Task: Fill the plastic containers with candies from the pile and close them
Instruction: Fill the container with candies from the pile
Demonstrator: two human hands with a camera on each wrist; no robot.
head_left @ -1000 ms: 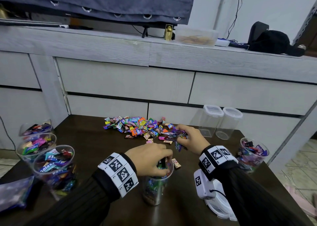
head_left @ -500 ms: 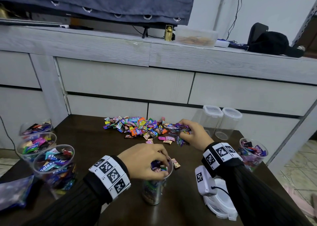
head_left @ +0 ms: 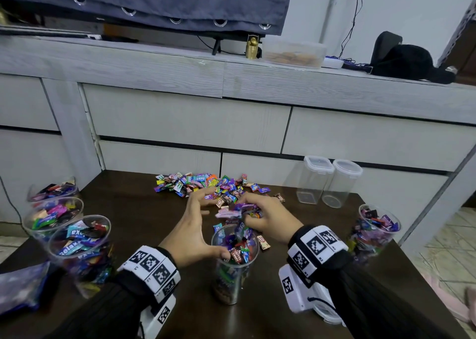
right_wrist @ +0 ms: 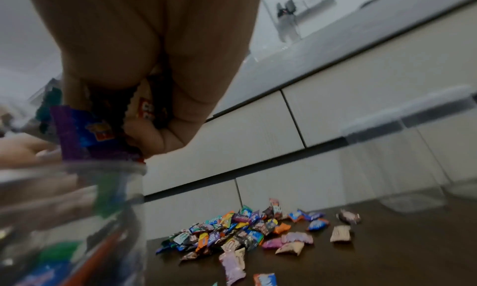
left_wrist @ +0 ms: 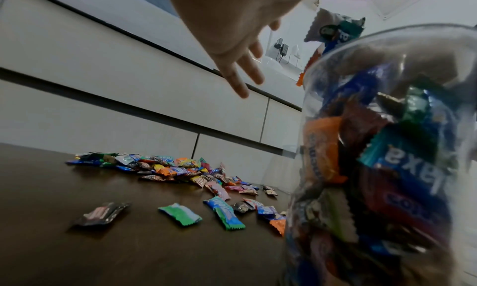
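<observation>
A clear plastic container (head_left: 235,266), nearly full of wrapped candies, stands at the table's middle front. My right hand (head_left: 266,219) grips a handful of candies (head_left: 238,211) just above the container's far rim; the right wrist view shows the purple wrappers (right_wrist: 85,133) held in curled fingers over the rim (right_wrist: 77,166). My left hand (head_left: 198,222) is open, fingers stretched toward the candy pile (head_left: 203,184), thumb at the container's near rim. In the left wrist view the straight fingers (left_wrist: 240,72) hold nothing beside the container (left_wrist: 387,147).
Three filled open containers (head_left: 79,246) stand at the left edge and one (head_left: 376,231) at the right. Two empty lidded containers (head_left: 315,180) sit at the back right. A white lid (head_left: 331,316) lies below my right wrist. Loose candies (left_wrist: 180,214) lie near the container.
My left hand has lifted off the container's mouth and opened toward the pile. My right hand has carried a handful from the pile back over the container.
</observation>
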